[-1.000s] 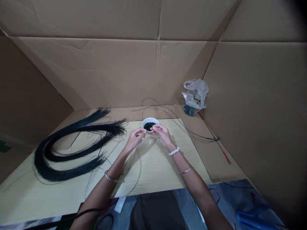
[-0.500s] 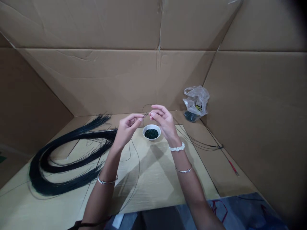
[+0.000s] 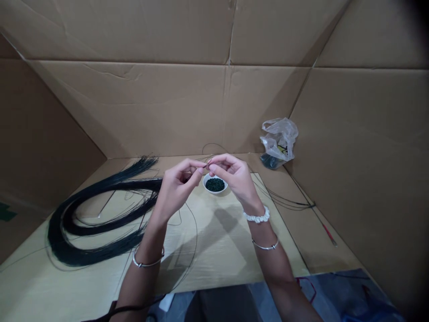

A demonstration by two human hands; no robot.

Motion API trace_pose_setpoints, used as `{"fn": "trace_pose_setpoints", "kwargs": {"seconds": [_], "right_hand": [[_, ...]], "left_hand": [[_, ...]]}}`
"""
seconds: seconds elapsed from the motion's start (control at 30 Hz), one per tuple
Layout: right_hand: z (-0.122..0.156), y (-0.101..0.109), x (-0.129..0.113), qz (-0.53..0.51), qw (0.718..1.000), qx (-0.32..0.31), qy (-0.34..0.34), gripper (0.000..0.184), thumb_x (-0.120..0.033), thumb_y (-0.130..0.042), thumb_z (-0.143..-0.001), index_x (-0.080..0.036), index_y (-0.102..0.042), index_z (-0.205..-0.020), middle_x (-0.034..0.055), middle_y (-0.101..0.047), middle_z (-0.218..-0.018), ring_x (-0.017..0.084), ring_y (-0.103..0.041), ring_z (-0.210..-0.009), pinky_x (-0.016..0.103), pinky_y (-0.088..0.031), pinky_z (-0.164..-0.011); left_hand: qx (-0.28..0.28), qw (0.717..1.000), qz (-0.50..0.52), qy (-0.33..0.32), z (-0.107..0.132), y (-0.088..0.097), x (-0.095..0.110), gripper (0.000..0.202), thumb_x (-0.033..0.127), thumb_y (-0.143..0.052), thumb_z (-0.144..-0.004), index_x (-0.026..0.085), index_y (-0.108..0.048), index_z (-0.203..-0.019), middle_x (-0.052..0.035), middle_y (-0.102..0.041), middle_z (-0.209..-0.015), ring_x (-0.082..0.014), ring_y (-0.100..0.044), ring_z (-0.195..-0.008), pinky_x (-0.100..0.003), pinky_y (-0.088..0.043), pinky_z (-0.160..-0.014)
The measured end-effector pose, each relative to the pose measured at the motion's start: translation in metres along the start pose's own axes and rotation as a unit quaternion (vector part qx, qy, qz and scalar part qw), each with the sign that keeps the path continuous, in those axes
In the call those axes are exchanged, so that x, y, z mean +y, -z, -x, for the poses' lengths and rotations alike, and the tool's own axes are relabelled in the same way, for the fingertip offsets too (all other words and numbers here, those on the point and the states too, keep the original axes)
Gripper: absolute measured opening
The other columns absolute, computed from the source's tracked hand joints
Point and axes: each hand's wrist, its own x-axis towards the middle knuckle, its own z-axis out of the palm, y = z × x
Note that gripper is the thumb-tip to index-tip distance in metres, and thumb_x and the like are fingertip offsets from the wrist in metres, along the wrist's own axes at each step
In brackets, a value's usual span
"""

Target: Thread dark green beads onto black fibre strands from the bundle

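"Both hands have risen from the white bowl [image 3: 215, 192] since a second ago, and in the last half second the right hand [image 3: 236, 179] has folded its fingers down towards the left hand [image 3: 177, 185]. Their tips now nearly meet"

"What are they gripping?"

"Each pinches a thin dark strand [image 3: 208, 164] between thumb and forefinger, so it sits just above the bowl's far edge in this view. Whether a bead is on it or in the right fingertips is too small to tell"

"And the beads?"

"Dark green beads [image 3: 215, 184], or bead-like bits, lie in the bowl on the surface [image 3: 214, 264]. A loose loop of strand [image 3: 197, 232] hangs below the left hand; I can't tell if it's the same piece"

"How would that strand handle?"

"Next to weightless, I'd guess, and springy: it keeps its curve, so a long free end would wander. Better pinched close to the tip, with a light touch so it doesn't kink. The beads look glossy and tiny, probably slick, so I'd take one by its sides with the very fingertips"
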Motion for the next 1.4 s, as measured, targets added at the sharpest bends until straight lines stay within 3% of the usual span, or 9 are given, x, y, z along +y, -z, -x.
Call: {"fn": "trace_pose_setpoints", "kwargs": {"seconds": [0.2,0.43,0.57,0.77,1.0,1.17,1.4], "right_hand": [[0.001,0.000,-0.001,0.023,1.000,0.005,-0.002,0.015,-0.032,-0.080,-0.081,-0.021,-0.074,-0.091,0.0000,-0.074,-0.082,0.012,-0.069,-0.077,0.028,-0.057,-0.077],[0.002,0.001,0.000,0.043,0.999,0.006,-0.001,0.014,-0.032,-0.079,-0.082,-0.021,-0.075,-0.090,-0.0005,-0.074,-0.076,0.012,-0.069,-0.074,0.026,-0.055,-0.071],[0.002,0.002,0.001,0.051,0.999,0.006,0.003,0.013,-0.031,-0.079,-0.082,-0.020,-0.075,-0.088,-0.0001,-0.074,-0.077,0.012,-0.069,-0.075,0.026,-0.055,-0.070],[0.005,-0.002,0.000,0.045,0.999,0.003,0.003,0.013,-0.032,-0.079,-0.083,-0.020,-0.075,-0.087,0.0001,-0.074,-0.077,0.012,-0.069,-0.074,0.025,-0.055,-0.067],[0.004,-0.003,0.001,-0.026,1.000,0.009,-0.002,0.023,-0.034,-0.083,-0.081,-0.025,-0.073,-0.100,0.0000,-0.077,-0.090,0.014,-0.074,-0.078,0.033,-0.063,-0.082],[0.007,-0.004,0.001,-0.044,0.998,0.018,0.040,0.013,-0.031,-0.081,-0.083,-0.024,-0.075,-0.092,-0.0010,-0.077,-0.083,0.013,-0.074,-0.077,0.031,-0.063,-0.082],[0.006,-0.004,0.005,-0.048,0.999,0.008,0.025,0.018,-0.040,-0.082,-0.081,-0.025,-0.076,-0.091,-0.0004,-0.076,-0.085,0.013,-0.070,-0.075,0.032,-0.061,-0.079]], "left_hand": [[0.012,0.993,-0.119,-0.018,0.003,0.004,0.004,0.015,0.029,-0.062,-0.096,0.020,-0.075,-0.099,0.0064,-0.043,-0.057,-0.0076,-0.033,-0.051,-0.022,-0.025,-0.048],[-0.021,0.974,-0.220,-0.054,0.004,0.009,0.007,0.016,0.022,-0.059,-0.096,0.020,-0.075,-0.098,0.0060,-0.052,-0.061,-0.0076,-0.038,-0.053,-0.023,-0.029,-0.053],[-0.031,0.968,-0.237,-0.071,0.002,0.010,0.008,0.016,0.033,-0.063,-0.098,0.022,-0.075,-0.102,0.0061,-0.050,-0.062,-0.0084,-0.039,-0.054,-0.024,-0.030,-0.055],[0.004,0.989,-0.138,-0.042,0.002,0.005,0.002,0.020,0.039,-0.068,-0.096,0.020,-0.075,-0.097,0.0010,-0.064,-0.073,-0.0088,-0.047,-0.057,-0.023,-0.032,-0.053],[0.059,0.998,0.012,0.003,0.002,-0.001,0.007,0.018,0.037,-0.076,-0.089,0.019,-0.075,-0.089,0.0029,-0.052,-0.061,-0.0076,-0.037,-0.052,-0.021,-0.025,-0.046],[0.056,0.996,0.051,0.042,0.006,-0.002,0.016,0.016,0.035,-0.078,-0.087,0.018,-0.075,-0.086,0.0016,-0.055,-0.064,-0.0077,-0.040,-0.056,-0.020,-0.028,-0.048],[0.059,0.994,0.067,0.056,0.010,-0.004,0.022,0.014,0.032,-0.079,-0.085,0.018,-0.075,-0.085,0.0023,-0.052,-0.061,-0.0076,-0.038,-0.055,-0.021,-0.026,-0.047]]}}
